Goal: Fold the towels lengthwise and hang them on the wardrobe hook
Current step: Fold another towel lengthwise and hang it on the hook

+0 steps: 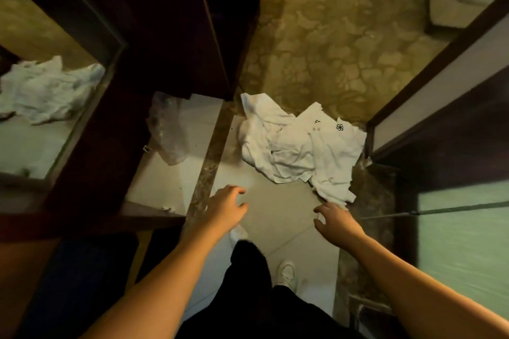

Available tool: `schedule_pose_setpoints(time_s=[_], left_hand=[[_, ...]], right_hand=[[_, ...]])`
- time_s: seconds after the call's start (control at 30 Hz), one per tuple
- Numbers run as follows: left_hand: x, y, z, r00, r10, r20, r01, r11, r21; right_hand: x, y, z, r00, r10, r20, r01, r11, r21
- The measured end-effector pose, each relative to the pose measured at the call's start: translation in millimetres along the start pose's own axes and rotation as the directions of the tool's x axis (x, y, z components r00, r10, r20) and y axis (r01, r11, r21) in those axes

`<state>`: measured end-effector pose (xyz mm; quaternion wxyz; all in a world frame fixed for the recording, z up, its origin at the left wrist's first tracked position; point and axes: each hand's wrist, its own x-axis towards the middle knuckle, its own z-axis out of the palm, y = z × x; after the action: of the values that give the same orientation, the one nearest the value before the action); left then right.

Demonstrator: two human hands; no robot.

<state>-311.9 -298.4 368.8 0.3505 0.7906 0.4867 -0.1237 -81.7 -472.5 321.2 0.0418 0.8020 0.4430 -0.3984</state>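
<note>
A crumpled heap of white towels (300, 146) with small dark logos lies on the pale floor tiles ahead of me, partly on the patterned carpet. My right hand (334, 221) hovers just below the heap's near corner, fingers spread and relaxed, holding nothing. My left hand (227, 205) reaches forward over the tiles to the left of the heap, fingers loosely spread and empty. The dark wooden wardrobe (170, 36) stands at the left; no hook is visible.
A mirror panel (41, 96) on the left reflects the towels. A clear plastic bag (168, 132) lies on the wardrobe's floor. A dark-framed door or panel (440, 96) and frosted green glass (462, 242) close the right side. My legs and white shoes (286, 274) are below.
</note>
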Motion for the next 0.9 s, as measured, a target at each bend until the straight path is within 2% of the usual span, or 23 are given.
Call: schedule_pose_setpoints(time_s=[0.27,0.43,0.57,0.63,0.77,0.9], left_hand=[[186.6,4.7,8.8,0.983,-0.011,0.183,-0.004,0.997,0.081],[301.7,4.9,22.4,0.955,0.021,0.297,-0.07,0.986,0.154],[390.5,1.3,50.9,0.932,0.04,0.359,-0.114,0.976,0.188],[426.4,-4.2,70.4,0.922,0.041,0.385,-0.126,0.972,0.2],[507.9,-25.2,135.9,0.902,0.039,0.43,-0.159,0.956,0.248],[563.4,-46.9,206.1,0.89,-0.003,0.455,-0.119,0.964,0.239]], right_hand=[[138.2,32.6,-17.3,0.976,0.196,0.097,-0.206,0.973,0.107],[232.9,46.3,-19.6,0.942,0.298,0.156,-0.323,0.931,0.172],[318.2,59.6,-7.0,0.92,0.351,0.172,-0.389,0.869,0.307],[354.5,66.3,2.6,0.914,0.356,0.194,-0.403,0.855,0.328],[440.5,98.6,44.8,0.921,0.313,0.231,-0.368,0.894,0.256],[517.6,132.8,80.4,0.937,0.281,0.209,-0.323,0.925,0.201]])
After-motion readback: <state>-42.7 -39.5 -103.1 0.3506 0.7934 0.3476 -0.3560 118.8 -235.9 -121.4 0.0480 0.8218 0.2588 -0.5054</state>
